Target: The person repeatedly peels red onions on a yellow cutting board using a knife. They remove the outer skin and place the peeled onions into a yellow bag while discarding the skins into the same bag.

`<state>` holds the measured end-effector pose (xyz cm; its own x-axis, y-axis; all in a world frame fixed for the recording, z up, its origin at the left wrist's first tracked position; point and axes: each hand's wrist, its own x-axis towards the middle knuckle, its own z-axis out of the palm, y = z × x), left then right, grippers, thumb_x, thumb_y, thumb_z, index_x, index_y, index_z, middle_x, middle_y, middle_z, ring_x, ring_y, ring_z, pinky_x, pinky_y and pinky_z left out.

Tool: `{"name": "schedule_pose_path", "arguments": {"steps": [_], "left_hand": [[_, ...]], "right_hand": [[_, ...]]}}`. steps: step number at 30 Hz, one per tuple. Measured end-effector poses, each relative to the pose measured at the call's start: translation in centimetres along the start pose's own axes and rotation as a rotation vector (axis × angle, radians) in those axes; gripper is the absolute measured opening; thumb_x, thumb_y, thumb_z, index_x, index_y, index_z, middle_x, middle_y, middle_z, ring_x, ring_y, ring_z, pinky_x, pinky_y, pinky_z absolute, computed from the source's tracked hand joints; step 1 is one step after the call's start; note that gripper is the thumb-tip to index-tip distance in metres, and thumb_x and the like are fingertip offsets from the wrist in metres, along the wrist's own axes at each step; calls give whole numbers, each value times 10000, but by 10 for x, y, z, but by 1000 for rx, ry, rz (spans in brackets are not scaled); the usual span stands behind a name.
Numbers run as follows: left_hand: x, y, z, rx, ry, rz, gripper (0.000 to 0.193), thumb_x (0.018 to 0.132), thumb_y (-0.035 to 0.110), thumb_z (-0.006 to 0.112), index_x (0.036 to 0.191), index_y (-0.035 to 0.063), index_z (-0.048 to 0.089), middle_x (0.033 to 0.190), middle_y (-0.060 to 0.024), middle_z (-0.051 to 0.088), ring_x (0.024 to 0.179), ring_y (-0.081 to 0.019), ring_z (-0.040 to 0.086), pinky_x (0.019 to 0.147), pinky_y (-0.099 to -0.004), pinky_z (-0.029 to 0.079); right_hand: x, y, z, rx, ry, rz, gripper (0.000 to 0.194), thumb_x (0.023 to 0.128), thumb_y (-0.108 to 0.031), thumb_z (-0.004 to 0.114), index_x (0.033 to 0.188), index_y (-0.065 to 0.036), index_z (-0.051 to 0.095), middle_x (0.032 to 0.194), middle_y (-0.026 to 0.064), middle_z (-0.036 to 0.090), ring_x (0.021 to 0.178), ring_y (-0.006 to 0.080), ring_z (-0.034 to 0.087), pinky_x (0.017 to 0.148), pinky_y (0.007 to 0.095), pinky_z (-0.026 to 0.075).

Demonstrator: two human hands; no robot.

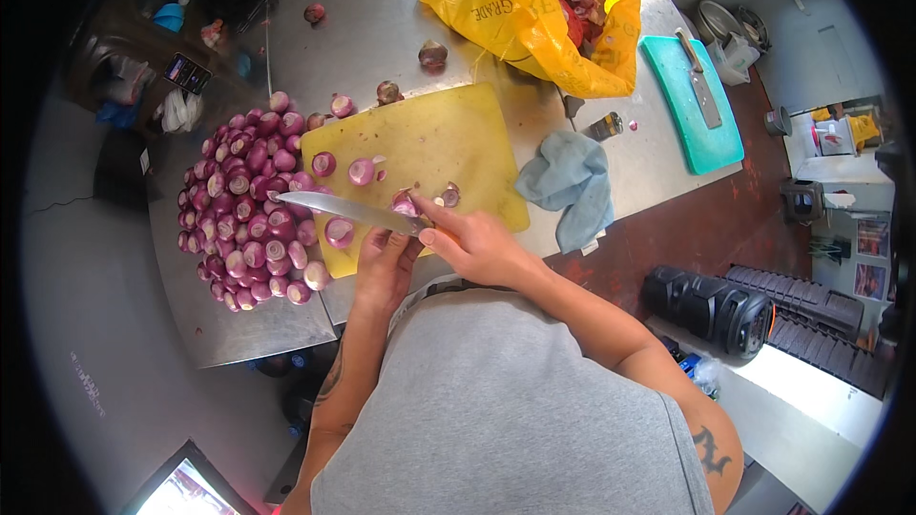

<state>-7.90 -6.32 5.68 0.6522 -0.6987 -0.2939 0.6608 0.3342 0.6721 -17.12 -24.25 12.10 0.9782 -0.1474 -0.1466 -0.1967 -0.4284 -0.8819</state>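
My right hand (476, 239) grips a kitchen knife (343, 209), its blade pointing left across the near part of a yellow cutting board (444, 129). Just beyond the blade, by my right index finger, lies a piece of red onion (405, 205). My left hand (386, 257) is at the board's near edge, partly under the knife; whether it holds anything is hidden. Several peeled red onions (361, 172) and trimmed bits rest on the board. A big heap of peeled red onions (247, 204) covers the steel table to the left, touching the board's left side.
Unpeeled onions (432, 54) lie beyond the board on the steel table (358, 7). A yellow sack (529, 21) with onion skins stands at the far side. Rightward are a blue cloth (569, 179), a small jar (605, 126), and a teal board (694, 107) bearing a cleaver (705, 93).
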Motion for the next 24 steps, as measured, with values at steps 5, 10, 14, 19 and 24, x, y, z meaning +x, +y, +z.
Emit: {"name": "schedule_pose_path", "arguments": {"steps": [5, 10, 14, 19, 24], "left_hand": [[4, 5, -6, 102, 14, 4, 334, 1035, 152, 724, 1339, 32, 654, 1244, -58, 709, 1122, -191, 686, 987, -367, 568], [2, 15, -2, 223, 18, -61, 387, 1008, 174, 763, 1358, 53, 653, 1251, -43, 703, 1087, -164, 673, 935, -323, 545], [5, 13, -8, 167, 28, -79, 404, 1003, 167, 769, 1366, 42, 645, 1271, -47, 702, 1102, -170, 674, 938, -330, 554], [10, 2, -21, 79, 66, -57, 420, 998, 144, 771, 1371, 15, 630, 1283, -67, 702, 1097, -182, 684, 913, -324, 570], [1, 4, -14, 180, 61, -45, 420, 1000, 149, 770, 1368, 2, 629, 1252, -76, 707, 1079, -182, 685, 900, -320, 568]], "right_hand": [[1, 6, 7, 4, 34, 91, 537, 1086, -453, 544, 1499, -119, 619, 875, 208, 746, 843, 423, 719, 789, 469, 563], [24, 31, 16, 311, 143, 72, 542, 1100, -484, 523, 1472, -111, 649, 940, 201, 744, 878, 321, 725, 828, 415, 548], [18, 37, 14, 292, 23, 136, 580, 1100, -494, 524, 1528, -107, 588, 965, 194, 740, 893, 296, 715, 833, 397, 537], [1, 25, 12, 56, -36, 71, 623, 1092, -493, 535, 1590, -120, 507, 956, 192, 742, 880, 368, 723, 830, 431, 553], [12, 36, 16, 104, 27, 80, 597, 1100, -464, 529, 1579, -106, 520, 1023, 212, 761, 920, 401, 734, 855, 442, 564]]}}
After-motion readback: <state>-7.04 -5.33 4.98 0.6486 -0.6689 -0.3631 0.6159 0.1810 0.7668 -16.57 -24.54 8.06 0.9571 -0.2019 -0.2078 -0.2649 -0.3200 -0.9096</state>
